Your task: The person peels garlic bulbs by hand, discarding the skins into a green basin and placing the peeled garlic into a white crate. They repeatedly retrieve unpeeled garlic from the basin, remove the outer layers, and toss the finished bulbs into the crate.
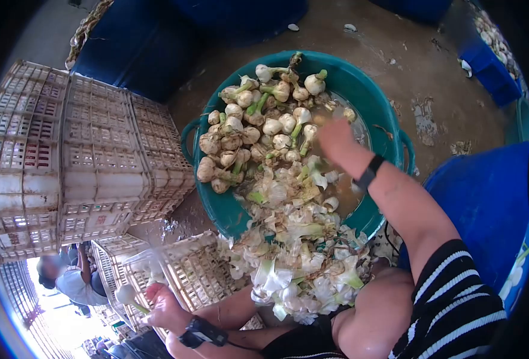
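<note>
My left hand (165, 309) is closed around the green stem of a peeled white garlic bulb (125, 294), held out to the left by the crates. My right hand (337, 142) reaches into a green tub (386, 119), close to the unpeeled garlic bulbs (273, 126). Motion smears its fingers, and what they hold, if anything, is not visible. Inside the tub, the dirty bulbs lie heaped with short green stems, beside murky water (349, 200). Loose garlic skins (303, 263) pile over the near rim and onto my lap.
Stacked white plastic crates (102, 134) rise on the left, with another crate (201, 266) nearer. Blue drums stand behind, and a blue container (486, 197) is on the right. A blue crate (492, 75) sits farther right. A person (79, 284) is at lower left. Scraps litter the wet floor.
</note>
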Demonstrator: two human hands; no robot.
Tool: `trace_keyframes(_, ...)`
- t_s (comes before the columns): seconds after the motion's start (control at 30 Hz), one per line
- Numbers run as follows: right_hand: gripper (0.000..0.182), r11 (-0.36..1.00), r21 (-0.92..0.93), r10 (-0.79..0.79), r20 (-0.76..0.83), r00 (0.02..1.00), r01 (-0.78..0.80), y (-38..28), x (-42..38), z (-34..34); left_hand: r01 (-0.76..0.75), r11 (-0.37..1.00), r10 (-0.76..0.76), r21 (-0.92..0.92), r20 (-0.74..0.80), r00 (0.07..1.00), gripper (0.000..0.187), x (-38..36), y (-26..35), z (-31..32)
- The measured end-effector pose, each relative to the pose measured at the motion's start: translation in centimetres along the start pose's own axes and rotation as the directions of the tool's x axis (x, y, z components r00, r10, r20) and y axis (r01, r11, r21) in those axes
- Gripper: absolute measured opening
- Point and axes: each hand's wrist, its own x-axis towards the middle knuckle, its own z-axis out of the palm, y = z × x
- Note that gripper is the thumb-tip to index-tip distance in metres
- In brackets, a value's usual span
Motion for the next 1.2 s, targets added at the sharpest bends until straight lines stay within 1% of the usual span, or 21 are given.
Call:
trace_keyframes(0.03, 0.017, 0.986, -0.165, 0.018, -0.120, 0.993, -0.038, 1.1, 0.2, 2.1, 0.189, 0.982, -0.190, -0.023, -0.092, 0.977, 0.040, -0.5, -0.3, 0.1)
trace_keyframes(0.07, 0.017, 0.986, -0.160, 0.021, -0.121, 0.992, -0.041, 1.1, 0.5, 3.4, 0.514, 0.850, -0.526, 0.117, 0.135, 0.839, 0.041, -2.2, -2.0, 0.1)
trace_keyframes(0.13, 0.024, 0.968, -0.183, -0.109, 0.318, 0.942, 0.174, 1.2, 1.4, 4.9, 0.325, 0.751, -0.523, 0.575, 0.218, 0.824, 0.036, -2.1, -6.4, -2.3)
trace_keyframes(0.17, 0.024, 0.967, -0.185, -0.111, 0.314, 0.943, 0.176, 1.0, 1.4, 4.2, 0.175, 0.637, -0.418, 0.750, 0.146, 0.897, 0.039, -4.6, -9.1, -1.7)
trace_keyframes(0.2, 0.023, 0.993, 0.108, -0.088, 0.377, 0.922, 0.050, 0.3, 1.0, 2.7, 0.043, 0.460, -0.286, 0.887, 0.102, 0.953, 0.043, -7.4, -12.5, -1.1)
trace_keyframes(0.3, 0.023, 0.782, 0.604, -0.140, 0.410, 0.901, -0.153, -3.1, -1.2, -4.9, 0.178, 0.209, -0.597, 0.962, -0.018, 0.802, 0.057, -10.1, -16.7, -2.2)
trace_keyframes(0.33, 0.023, 0.716, 0.698, -0.201, 0.212, 0.957, -0.004, -5.0, -1.9, -5.1, 0.286, 0.167, -0.671, 0.943, -0.104, 0.734, 0.062, -10.6, -17.7, -2.6)
trace_keyframes(0.43, 0.025, 0.636, 0.676, -0.406, -0.116, 0.907, 0.371, -9.4, -4.4, -8.2, 0.532, 0.251, -0.838, 0.809, -0.094, 0.538, 0.054, -9.2, -19.1, -3.4)
trace_keyframes(0.53, 0.016, 0.470, 0.824, -0.396, -0.126, 0.910, 0.318, -11.0, -6.0, -9.9, 0.327, 0.262, -0.667, 0.908, -0.074, 0.741, 0.042, -9.1, -18.5, -2.4)
trace_keyframes(0.67, 0.022, 0.477, 0.803, -0.401, -0.162, 0.902, 0.356, -12.5, -6.6, -9.1, 0.364, 0.280, -0.697, 0.888, -0.073, 0.714, 0.034, -8.9, -17.7, -2.9)
trace_keyframes(0.77, 0.022, 0.396, 0.888, -0.340, -0.096, 0.935, 0.235, -12.4, -5.5, -7.9, 0.515, 0.313, -0.848, 0.798, -0.010, 0.530, 0.039, -7.8, -16.9, -3.6)
trace_keyframes(0.8, 0.023, 0.049, 0.979, -0.385, 0.202, 0.901, -0.199, -12.0, -5.6, -7.9, 0.518, 0.313, -0.849, 0.796, -0.010, 0.528, 0.039, -7.8, -16.9, -3.8)
trace_keyframes(0.83, 0.023, -0.262, 0.748, -0.523, 0.421, 0.741, -0.610, -11.8, -5.6, -8.2, 0.468, 0.345, -0.827, 0.814, 0.027, 0.562, 0.043, -8.6, -16.9, -2.9)
trace_keyframes(0.87, 0.023, -0.258, 0.748, -0.524, 0.424, 0.739, -0.612, -11.9, -5.7, -7.9, 0.416, 0.376, -0.802, 0.828, 0.066, 0.594, 0.048, -9.1, -16.9, -2.4)
trace_keyframes(0.9, 0.025, -0.188, 0.932, -0.402, 0.214, 0.890, -0.309, -12.1, -5.8, -7.4, 0.419, 0.378, -0.802, 0.826, 0.066, 0.594, 0.048, -8.6, -16.8, -2.5)
trace_keyframes(0.97, 0.029, 0.075, 0.934, -0.231, -0.324, 0.918, 0.349, -12.4, -6.0, -6.8, -0.001, -0.014, -0.855, 1.000, -0.011, 0.518, 0.048, -7.2, -16.5, -2.2)
trace_keyframes(1.03, 0.029, 0.155, 0.934, -0.173, -0.294, 0.940, 0.321, -12.1, -5.9, -6.4, -0.062, -0.149, -0.865, 0.987, -0.099, 0.491, 0.052, -7.5, -16.3, -2.0)
trace_keyframes(1.1, 0.029, 0.237, 0.926, -0.117, -0.272, 0.955, 0.293, -11.5, -5.2, -6.7, -0.457, -0.028, -0.865, 0.889, 0.208, 0.457, 0.058, -9.0, -16.2, -2.2)
trace_keyframes(1.13, 0.027, 0.007, 0.988, -0.168, 0.152, 0.974, -0.153, -11.0, -4.8, -7.4, -0.714, 0.010, -0.792, 0.700, 0.442, 0.422, 0.058, -9.4, -16.6, -2.3)
trace_keyframes(1.17, 0.024, -0.177, 0.796, -0.306, 0.515, 0.801, -0.579, -10.8, -4.6, -7.8, -0.714, 0.012, -0.792, 0.700, 0.443, 0.421, 0.058, -9.7, -16.5, -2.1)
trace_keyframes(1.2, 0.025, -0.268, 0.827, -0.243, 0.440, 0.865, -0.495, -11.8, -4.4, -5.9, -0.921, -0.086, -0.776, 0.379, 0.554, 0.301, 0.052, -10.1, -16.4, -1.8)
